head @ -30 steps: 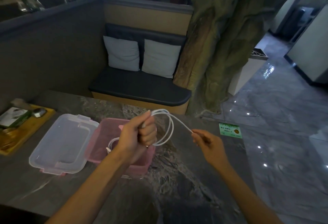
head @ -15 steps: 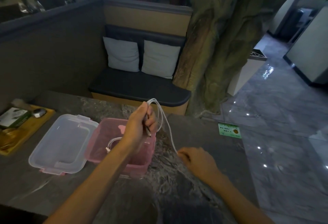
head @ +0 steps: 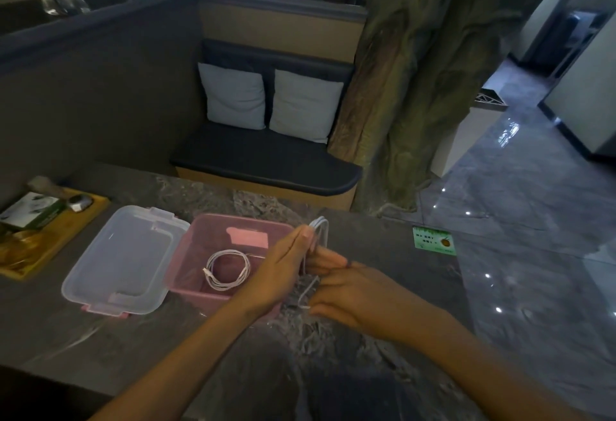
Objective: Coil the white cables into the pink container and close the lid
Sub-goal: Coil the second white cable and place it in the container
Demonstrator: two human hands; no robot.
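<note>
While my left hand (head: 283, 270) grips a bundle of thin, smooth white cable (head: 319, 230), its loops poke up in a narrow arch above my thumb, and the loose tail (head: 305, 294) trails down to my right hand (head: 353, 297), whose fingers are curled and pinch it near its end. Both hands meet just beside the right wall of the pink container (head: 213, 230), a matt, rounded rectangular plastic tub standing open on the bench (head: 166, 347), whose top is dark stone with pale veins. I count two white cables: the one I hold and a second cable (head: 227, 270), wound into a neat round coil, lying flat on the tub's floor with one small plug end showing at its left. One lid (head: 123, 260), clear plastic with pink latches at its edges, lies just left of the tub and touches its rim. Far left sits a yellow wooden tray (head: 50, 237) with a small box and other bits too dim to name. A green card (head: 434, 240) lies at the bench's far right edge. Behind the bench, two pale square cushions (head: 270, 100) lean on a dark padded seat beside a rough, bark-textured trunk (head: 416, 70). Half a second ago my right hand was lower and apart from the left, with the cable stretched between them; now it has risen to the left hand and the loop is tighter and narrower.
</note>
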